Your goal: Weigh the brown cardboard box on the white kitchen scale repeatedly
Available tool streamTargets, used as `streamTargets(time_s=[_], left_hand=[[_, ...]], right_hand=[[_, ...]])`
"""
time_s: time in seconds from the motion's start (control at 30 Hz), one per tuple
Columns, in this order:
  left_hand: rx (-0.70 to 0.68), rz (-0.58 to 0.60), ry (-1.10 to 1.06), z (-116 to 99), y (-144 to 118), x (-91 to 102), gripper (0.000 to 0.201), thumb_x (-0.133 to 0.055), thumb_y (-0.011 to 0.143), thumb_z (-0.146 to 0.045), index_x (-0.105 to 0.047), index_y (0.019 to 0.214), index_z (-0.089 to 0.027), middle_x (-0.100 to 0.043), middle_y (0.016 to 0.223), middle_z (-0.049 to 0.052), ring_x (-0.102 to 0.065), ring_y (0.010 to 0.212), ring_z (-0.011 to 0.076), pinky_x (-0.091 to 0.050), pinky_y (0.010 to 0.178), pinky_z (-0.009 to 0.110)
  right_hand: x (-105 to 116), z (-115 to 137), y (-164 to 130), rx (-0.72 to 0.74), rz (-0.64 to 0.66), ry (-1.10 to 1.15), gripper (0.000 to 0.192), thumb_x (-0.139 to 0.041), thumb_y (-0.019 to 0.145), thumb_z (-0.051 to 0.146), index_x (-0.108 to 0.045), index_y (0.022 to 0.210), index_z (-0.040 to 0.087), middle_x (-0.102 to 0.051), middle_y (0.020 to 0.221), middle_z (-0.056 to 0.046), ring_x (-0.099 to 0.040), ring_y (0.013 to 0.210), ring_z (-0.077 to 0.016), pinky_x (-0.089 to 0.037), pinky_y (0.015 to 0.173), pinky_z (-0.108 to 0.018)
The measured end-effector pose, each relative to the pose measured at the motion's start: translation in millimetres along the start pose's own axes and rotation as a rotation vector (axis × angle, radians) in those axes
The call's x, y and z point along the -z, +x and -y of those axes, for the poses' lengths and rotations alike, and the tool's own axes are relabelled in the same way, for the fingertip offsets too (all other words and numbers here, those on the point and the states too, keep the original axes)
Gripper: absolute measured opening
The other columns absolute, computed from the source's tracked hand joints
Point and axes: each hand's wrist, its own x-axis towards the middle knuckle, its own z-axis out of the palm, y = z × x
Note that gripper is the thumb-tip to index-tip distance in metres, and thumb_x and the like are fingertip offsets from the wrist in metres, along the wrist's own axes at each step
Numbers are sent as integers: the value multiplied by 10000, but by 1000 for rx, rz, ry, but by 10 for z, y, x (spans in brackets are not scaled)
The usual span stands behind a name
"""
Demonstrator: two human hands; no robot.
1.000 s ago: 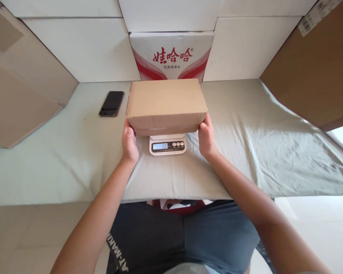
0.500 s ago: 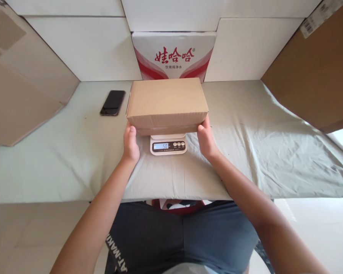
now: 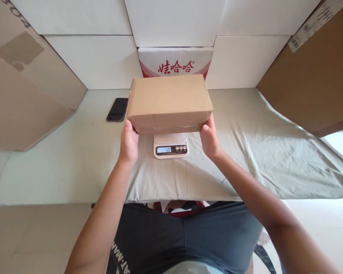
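Note:
A closed brown cardboard box (image 3: 168, 101) is held between both hands just above a small white digital scale (image 3: 171, 145). My left hand (image 3: 128, 142) grips its lower left edge and my right hand (image 3: 209, 139) grips its lower right edge. More of the scale's platform shows beneath the box than before, so the box looks lifted off it. The scale's lit display reads about 50. The box hides the back of the scale.
A black phone (image 3: 118, 109) lies left of the box on the grey-green cloth (image 3: 260, 152). Behind stands a white carton with red lettering (image 3: 175, 62) among white boxes. Large brown cardboard boxes lean at far left (image 3: 25, 87) and far right (image 3: 314, 76).
Both hands have raised the box a little off the scale, exposing more of the platform. The camera view has tilted slightly.

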Motion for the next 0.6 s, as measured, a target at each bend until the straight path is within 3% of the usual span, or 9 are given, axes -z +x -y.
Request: streamTargets(time_s=[0.1,0.2,0.33,0.43,0.6], left_hand=[[-14,23,5,-78,213,-18,849,-559,943,-980,-793,1366,-283,-723,1532,132,-451,1718,411,-375,1423,606],[-62,33,-8,51,486,-73,865,-533,934,-1006,-794,1326,-281,-724,1519,125,-451,1721,385,-355,1437,578],[-100,-38,-72,471,858,-181,909,-586,840,-1056,-774,1241,-262,-717,1533,151,-441,1723,371,-362,1442,542],[-31,-140,-102,838,1067,-202,971,-633,748,-1089,-763,1224,-252,-692,1602,157,-491,1686,367,-379,1436,501],[42,-213,-85,1320,1225,-110,964,-582,826,-1060,-758,1277,-227,-673,1643,171,-480,1705,329,-361,1437,430]], right_hand=[[37,43,201,28,-30,-57,759,-651,918,825,-593,1590,476,-576,1761,67,-329,1797,-353,-301,1521,-599],[78,-100,464,40,-86,-92,833,-643,859,901,-590,1579,485,-592,1736,60,-341,1790,-359,-302,1514,-600],[79,-485,823,55,-132,-63,955,-714,776,908,-572,1588,425,-605,1725,7,-347,1786,-362,-252,1526,-584],[29,-747,1007,-12,-159,-28,1026,-724,728,910,-535,1606,411,-589,1745,5,-395,1761,-344,-243,1527,-565],[-4,-1098,1111,-109,-201,48,1068,-724,703,884,-528,1615,365,-549,1796,6,-395,1773,-298,-279,1521,-539]])
